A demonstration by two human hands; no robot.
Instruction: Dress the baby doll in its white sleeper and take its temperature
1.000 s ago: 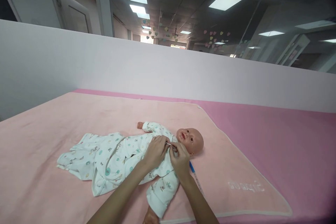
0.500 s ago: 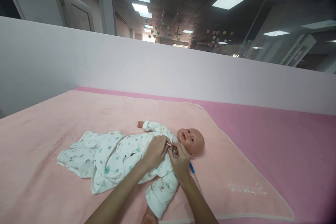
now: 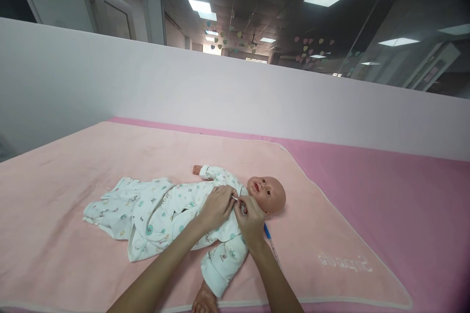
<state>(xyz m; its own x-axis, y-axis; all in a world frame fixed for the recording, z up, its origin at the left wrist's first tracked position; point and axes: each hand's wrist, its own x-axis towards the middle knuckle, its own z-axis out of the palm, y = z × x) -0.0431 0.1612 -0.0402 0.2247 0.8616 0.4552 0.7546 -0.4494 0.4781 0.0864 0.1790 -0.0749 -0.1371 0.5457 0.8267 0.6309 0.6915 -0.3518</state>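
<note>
Left hand (image 3: 217, 207) and right hand (image 3: 251, 218) both pinching a thin white string (image 3: 235, 198). Doll (image 3: 194, 195)'s lying on a peach blanket (image 3: 69, 181).

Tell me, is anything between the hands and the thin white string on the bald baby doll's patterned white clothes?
Nothing visible: the left hand and right hand both pinch the string. The slim blue-and-white stick lies apart, beside the right forearm.

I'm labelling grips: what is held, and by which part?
A thin white strip, apparently pinched by left hand and right hand, either side of its visible stretch; ends hidden.
</note>
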